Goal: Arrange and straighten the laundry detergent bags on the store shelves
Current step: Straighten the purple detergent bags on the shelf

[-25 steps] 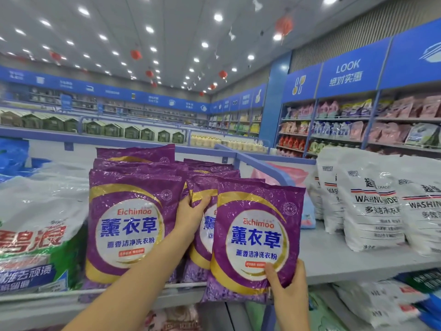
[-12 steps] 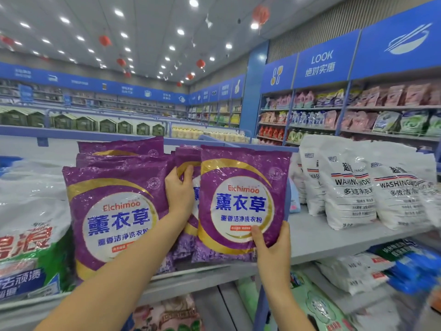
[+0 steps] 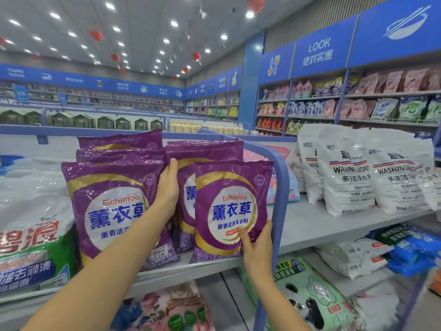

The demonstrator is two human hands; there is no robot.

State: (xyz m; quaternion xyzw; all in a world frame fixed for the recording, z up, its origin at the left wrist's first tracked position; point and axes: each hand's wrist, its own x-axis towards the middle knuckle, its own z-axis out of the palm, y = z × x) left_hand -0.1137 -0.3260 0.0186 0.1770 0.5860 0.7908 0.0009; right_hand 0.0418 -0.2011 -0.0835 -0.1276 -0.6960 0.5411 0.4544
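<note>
Purple detergent bag [image 3: 231, 211] upright at the front lip of the shelf [image 3: 322, 225], printed face toward me. My right hand [image 3: 259, 244] pinches its lower right corner: thumb on the front, the other fingers behind the bag, out of sight. Up-left of those fingers, behind the held bag, a second purple bag [image 3: 188, 187] stands half covered. My left hand [image 3: 168, 187] lies against that one's left edge, fingers [image 3: 173, 167] straight and pressed together, tips near its top corner. Thumb is hidden, so I can't tell if it hooks anything. Left of the left hand, touching my wrist, is the big front purple bag [image 3: 112, 211], upright, with more purple bags [image 3: 121, 144] behind it. Further left is a white-green bag [image 3: 31, 235]. Just right of the right hand is a blue divider post [image 3: 278, 199], held bag close beside it. Beyond the post, well apart from my fingers, white washing powder bags [image 3: 346, 177] stand on the same shelf. Below both hands, lower level holds a pink floral bag [image 3: 176, 306] and a green bag [image 3: 310, 290].
</note>
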